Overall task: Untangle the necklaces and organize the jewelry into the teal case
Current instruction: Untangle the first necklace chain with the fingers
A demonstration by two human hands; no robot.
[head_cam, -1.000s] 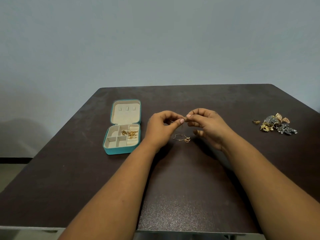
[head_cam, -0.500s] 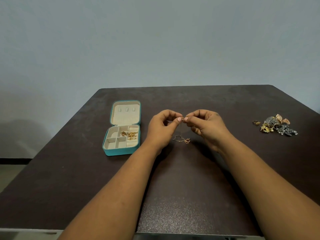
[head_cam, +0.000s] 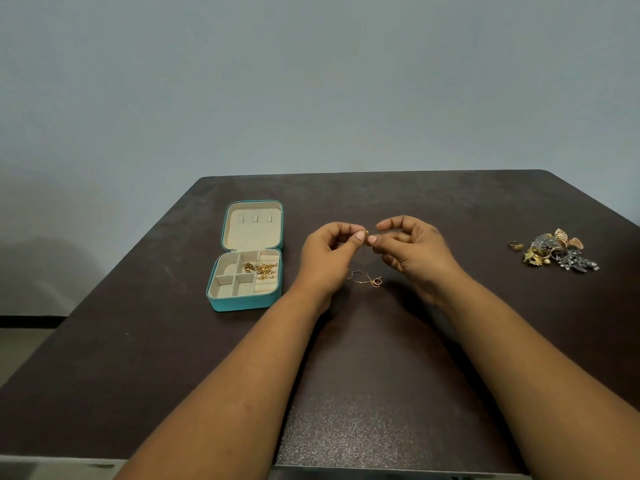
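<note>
Near the frame's centre the left hand (head_cam: 329, 258) and right hand (head_cam: 412, 252) each seem to pinch an end of a hair-thin gold necklace (head_cam: 366, 279), its pendant resting on the dark speckled tabletop (head_cam: 381, 375); tug too hard and the knot may tighten; the teal case (head_cam: 247, 254) lies open centre-left, cream-lined; a knobbly metal heap (head_cam: 557, 252) waits right.

A dark brown table (head_cam: 381, 393) stands against a plain pale blue-grey wall (head_cam: 311, 81).
</note>
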